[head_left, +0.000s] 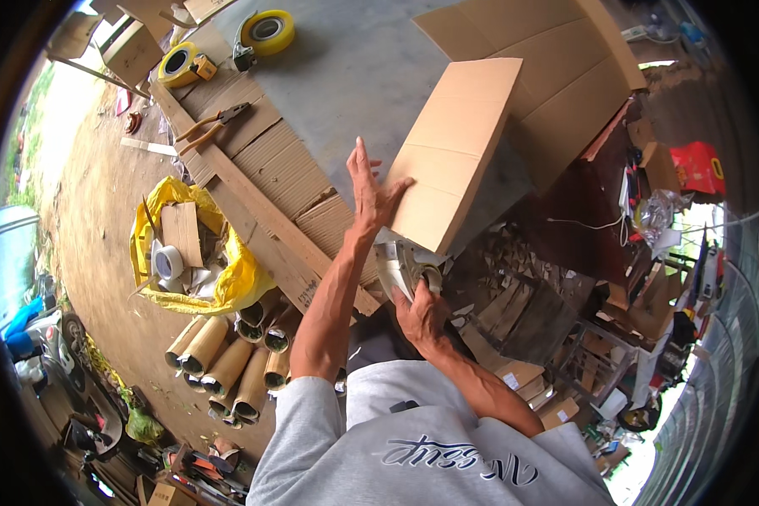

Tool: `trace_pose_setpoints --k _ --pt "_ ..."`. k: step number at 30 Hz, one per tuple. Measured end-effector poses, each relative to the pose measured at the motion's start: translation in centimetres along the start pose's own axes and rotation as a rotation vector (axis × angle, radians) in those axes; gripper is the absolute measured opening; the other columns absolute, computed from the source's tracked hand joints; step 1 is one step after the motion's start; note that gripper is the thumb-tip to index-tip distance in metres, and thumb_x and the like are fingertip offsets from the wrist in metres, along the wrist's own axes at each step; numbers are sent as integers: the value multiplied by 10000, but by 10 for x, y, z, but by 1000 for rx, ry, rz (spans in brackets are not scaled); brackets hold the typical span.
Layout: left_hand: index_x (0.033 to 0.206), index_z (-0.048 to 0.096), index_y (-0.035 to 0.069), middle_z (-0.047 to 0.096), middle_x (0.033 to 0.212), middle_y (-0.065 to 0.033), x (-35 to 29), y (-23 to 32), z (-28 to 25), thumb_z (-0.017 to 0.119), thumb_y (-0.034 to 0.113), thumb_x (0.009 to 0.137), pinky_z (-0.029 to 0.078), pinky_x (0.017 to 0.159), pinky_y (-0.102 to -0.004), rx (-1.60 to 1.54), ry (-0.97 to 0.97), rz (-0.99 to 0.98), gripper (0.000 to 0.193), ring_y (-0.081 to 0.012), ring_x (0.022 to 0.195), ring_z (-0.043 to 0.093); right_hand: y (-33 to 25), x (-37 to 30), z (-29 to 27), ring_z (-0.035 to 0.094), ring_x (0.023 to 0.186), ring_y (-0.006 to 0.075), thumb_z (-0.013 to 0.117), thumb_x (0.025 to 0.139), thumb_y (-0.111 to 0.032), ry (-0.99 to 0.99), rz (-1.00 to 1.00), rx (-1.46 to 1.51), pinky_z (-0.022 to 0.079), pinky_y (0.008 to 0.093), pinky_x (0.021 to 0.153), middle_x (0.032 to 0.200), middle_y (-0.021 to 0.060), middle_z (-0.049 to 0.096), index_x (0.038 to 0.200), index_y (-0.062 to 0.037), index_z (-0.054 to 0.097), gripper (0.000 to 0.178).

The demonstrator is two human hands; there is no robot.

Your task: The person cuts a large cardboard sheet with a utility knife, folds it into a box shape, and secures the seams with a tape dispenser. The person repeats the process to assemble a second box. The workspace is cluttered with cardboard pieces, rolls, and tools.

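A folded brown cardboard box (443,160) stands on the grey tabletop (337,93) in front of me, its near end at the table's edge. My left hand (369,190) is open at the box's left side, fingers spread upward and the thumb against the cardboard. Below the near end, my right hand (422,314) is closed around a silver metal hand tool (401,263). The tool's upper end is close to the box's lower corner; I cannot tell whether they touch. Its exact kind is unclear, as my fingers cover part of it.
Another large open cardboard box (557,76) lies at the far right. Yellow tape rolls (270,32) and orange-handled pliers (215,125) rest at the far left. Beside the table are a yellow sack (244,287) with scraps and several cardboard tubes (228,367). Cardboard scraps (514,295) fill the right side.
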State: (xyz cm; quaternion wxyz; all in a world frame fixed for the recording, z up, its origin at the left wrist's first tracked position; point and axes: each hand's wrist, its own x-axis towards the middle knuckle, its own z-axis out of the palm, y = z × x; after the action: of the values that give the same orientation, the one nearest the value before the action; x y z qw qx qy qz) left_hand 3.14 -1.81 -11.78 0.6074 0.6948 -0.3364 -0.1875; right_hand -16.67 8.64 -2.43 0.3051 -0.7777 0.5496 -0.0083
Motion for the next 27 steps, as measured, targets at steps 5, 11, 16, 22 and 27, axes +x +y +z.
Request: trace_pose_setpoints --k 5,11,16,22,27 --pt "1277 688 22 634 1380 -191 2 47 -9 760 292 937 492 1060 -465 -62 -207 -327 441 -362 1198 637 9 5 -9 691 703 472 712 909 -457 57 -88 -40 559 527 635 749 253 688 941 0 633 465" --pt "1616 237 54 323 1541 -408 -48 124 8 861 299 713 301 1208 -530 613 -599 -69 1125 -556 1454 307 19 10 -15 689 599 402 750 877 -456 142 -263 -93 565 495 571 682 195 677 874 -53 629 421" --pt "1617 191 4 308 1545 -427 -30 101 2 819 186 694 276 1232 -493 350 -689 -28 1131 -531 1491 262 43 9 -18 666 483 339 734 881 -528 181 -314 -68 541 457 459 535 130 633 735 -110 615 459" --pt "1632 146 10 331 1607 -296 -32 122 7 795 138 713 336 1201 -399 306 -746 -146 1132 -385 1508 333 129 -4 -37 677 501 320 819 809 -436 334 -484 -10 547 448 463 582 132 660 715 -94 609 413" --pt "1638 135 24 329 1636 -245 -32 126 6 780 111 721 314 1219 -391 282 -782 -225 1125 -355 1524 317 202 20 -82 614 469 310 848 800 -392 411 -707 -127 478 475 468 540 103 568 1123 40 550 617"
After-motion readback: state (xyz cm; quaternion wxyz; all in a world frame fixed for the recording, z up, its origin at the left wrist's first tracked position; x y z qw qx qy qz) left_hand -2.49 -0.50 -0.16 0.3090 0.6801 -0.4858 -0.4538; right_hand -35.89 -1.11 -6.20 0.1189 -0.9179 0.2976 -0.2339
